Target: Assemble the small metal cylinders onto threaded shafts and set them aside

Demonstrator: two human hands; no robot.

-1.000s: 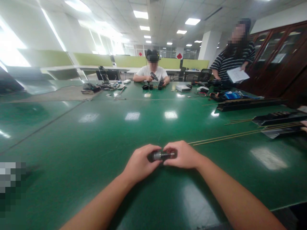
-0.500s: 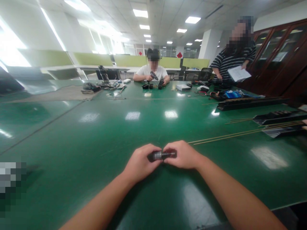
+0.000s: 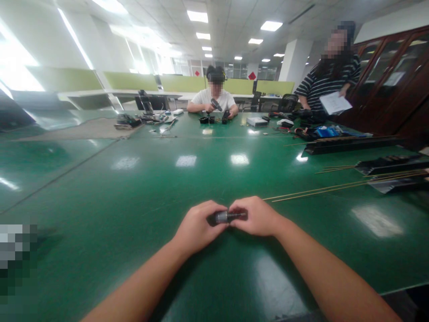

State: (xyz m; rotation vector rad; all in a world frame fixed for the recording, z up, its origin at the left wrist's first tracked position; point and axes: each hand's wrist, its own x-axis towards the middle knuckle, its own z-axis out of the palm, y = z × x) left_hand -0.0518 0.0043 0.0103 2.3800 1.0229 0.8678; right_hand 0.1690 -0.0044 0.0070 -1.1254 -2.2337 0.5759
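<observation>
Just above the green table (image 3: 140, 197), both hands meet on a small dark cylindrical part (image 3: 221, 217) with a grey middle band and a narrower black end that points right. Its exact kind is unclear. My left hand (image 3: 197, 226) is closed around the thick left end, thumb below and fingers above. The narrow end lies within the curled fingers of my right hand (image 3: 256, 217), whose fingertips pinch close to the grey band. Part of the cylinder is hidden by the fingers.
Thin brass-coloured rods (image 3: 318, 190) reach from black metal channels (image 3: 397, 179) at the right toward my right hand. Across the table, a seated person (image 3: 213, 98) holds a power drill (image 3: 216, 105). Another person (image 3: 330, 80) stands at right with papers (image 3: 335, 103).
Both hands keep their hold on the cylindrical part, almost unmoved. The view has shifted very slightly.
</observation>
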